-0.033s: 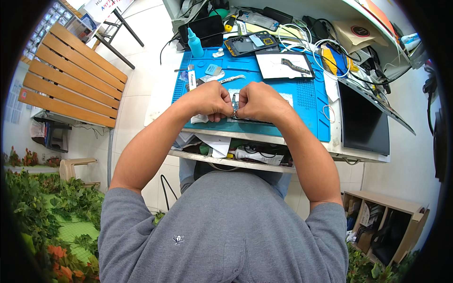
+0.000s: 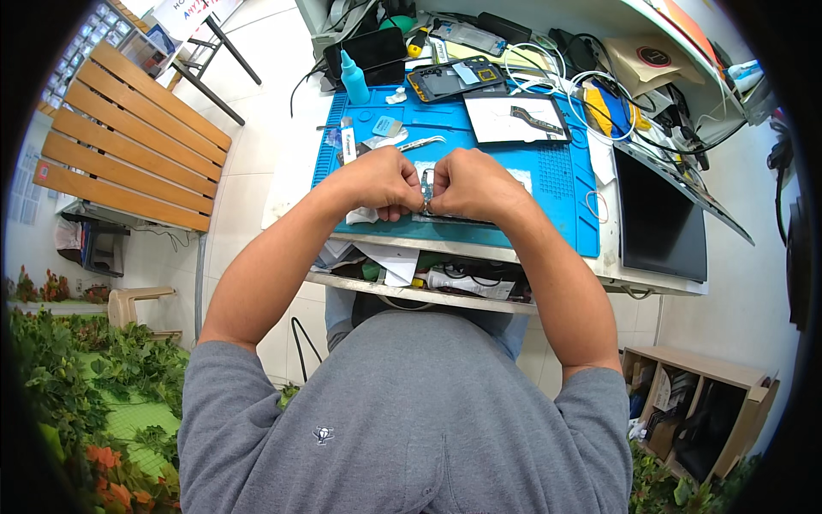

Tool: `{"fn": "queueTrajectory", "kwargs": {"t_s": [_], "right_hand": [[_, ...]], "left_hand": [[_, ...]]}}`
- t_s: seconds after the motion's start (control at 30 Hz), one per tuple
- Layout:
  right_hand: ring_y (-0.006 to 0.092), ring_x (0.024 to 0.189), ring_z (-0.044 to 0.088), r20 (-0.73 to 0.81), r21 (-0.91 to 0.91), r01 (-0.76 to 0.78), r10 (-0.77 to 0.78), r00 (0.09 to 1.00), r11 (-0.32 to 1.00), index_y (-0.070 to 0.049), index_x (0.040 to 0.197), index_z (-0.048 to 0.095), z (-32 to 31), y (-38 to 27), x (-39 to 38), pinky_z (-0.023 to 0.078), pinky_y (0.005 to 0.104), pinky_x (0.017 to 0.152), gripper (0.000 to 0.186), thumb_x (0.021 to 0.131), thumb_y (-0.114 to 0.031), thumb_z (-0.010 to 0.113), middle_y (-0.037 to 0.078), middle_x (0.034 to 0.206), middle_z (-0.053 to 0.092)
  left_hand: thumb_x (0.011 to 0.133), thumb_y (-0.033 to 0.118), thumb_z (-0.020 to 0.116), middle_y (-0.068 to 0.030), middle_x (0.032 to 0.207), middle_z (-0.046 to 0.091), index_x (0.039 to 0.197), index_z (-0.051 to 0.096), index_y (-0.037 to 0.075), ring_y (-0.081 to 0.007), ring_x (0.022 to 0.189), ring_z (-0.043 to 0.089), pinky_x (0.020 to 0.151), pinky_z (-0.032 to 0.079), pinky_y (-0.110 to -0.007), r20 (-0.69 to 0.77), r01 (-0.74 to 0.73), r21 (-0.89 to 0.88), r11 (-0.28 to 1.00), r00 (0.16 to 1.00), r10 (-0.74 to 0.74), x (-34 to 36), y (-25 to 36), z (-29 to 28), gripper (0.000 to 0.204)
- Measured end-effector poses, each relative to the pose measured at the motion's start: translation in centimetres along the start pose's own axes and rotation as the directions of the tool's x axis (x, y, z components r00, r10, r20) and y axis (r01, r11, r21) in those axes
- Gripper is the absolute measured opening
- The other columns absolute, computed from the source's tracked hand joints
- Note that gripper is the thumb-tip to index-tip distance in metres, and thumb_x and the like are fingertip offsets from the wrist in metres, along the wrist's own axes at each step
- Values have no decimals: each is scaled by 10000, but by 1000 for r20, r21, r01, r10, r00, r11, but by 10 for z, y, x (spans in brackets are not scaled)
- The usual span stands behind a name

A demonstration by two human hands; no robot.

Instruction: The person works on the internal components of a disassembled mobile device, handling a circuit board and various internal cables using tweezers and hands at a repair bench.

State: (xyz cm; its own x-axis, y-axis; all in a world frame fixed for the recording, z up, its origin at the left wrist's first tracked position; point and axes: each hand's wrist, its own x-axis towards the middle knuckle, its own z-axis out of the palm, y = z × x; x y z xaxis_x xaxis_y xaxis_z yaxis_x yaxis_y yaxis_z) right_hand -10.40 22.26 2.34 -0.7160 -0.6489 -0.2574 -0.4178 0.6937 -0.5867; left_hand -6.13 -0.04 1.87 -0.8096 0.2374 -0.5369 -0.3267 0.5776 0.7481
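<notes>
My left hand and my right hand meet over the near part of a blue work mat, fingers curled in. Between them shows a small green circuit board, its near end pinched by the fingertips of both hands. Part of a flat, dark-edged piece lies beneath, mostly covered by my right hand. A crumpled white tissue is beside my left hand. Beyond that hand rest metal tweezers and a small blue-grey packet.
A light-blue squeeze bottle stands at the mat's far left. An opened phone frame and a tablet-like screen lie farther back. Tangled white cables fill the back right, near a laptop. An open drawer juts out below the tabletop.
</notes>
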Motion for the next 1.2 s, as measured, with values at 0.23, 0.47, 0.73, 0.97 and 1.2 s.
{"fn": "queueTrajectory", "kwargs": {"t_s": [0.23,0.47,0.73,0.97,1.2], "right_hand": [[323,804,799,-3,-3,-7,7,1000,1000,-52,855,840,0,-3,1,627,430,778,231,768,-251,920,158,824,824],[322,809,800,8,9,-33,33,999,999,-48,867,843,-3,-3,0,627,433,785,247,771,-257,931,160,828,823],[377,852,812,69,33,-64,62,996,997,-60,876,844,-10,-9,-2,640,464,816,209,775,-236,893,194,863,825],[380,814,803,66,63,-54,50,997,997,-56,883,851,-10,-9,-2,634,469,790,181,790,-209,880,191,834,817],[381,813,804,40,69,-27,24,999,997,-51,877,848,-6,-3,-1,631,478,776,168,791,-194,869,200,841,818]], "left_hand": [[857,146,901,-51,752,768,865,788,18,-144,611,754,563,609,-295,-9,-6,13,1000,1000,6,-5,5,0,172],[908,152,901,-67,777,782,911,819,-9,-128,617,744,581,607,-307,-214,-129,-194,973,973,87,-32,-5,-1,182],[930,93,894,-54,898,789,1135,928,146,-192,731,761,641,588,-331,-336,-520,451,725,653,678,-55,-45,40,214],[927,123,910,6,954,803,1137,911,157,-190,745,769,637,614,-346,-193,-508,694,509,551,812,-46,-57,39,213],[941,149,907,23,943,744,1173,886,175,-163,725,747,610,587,-334,-50,-494,792,358,532,845,-41,-56,29,234]]}}
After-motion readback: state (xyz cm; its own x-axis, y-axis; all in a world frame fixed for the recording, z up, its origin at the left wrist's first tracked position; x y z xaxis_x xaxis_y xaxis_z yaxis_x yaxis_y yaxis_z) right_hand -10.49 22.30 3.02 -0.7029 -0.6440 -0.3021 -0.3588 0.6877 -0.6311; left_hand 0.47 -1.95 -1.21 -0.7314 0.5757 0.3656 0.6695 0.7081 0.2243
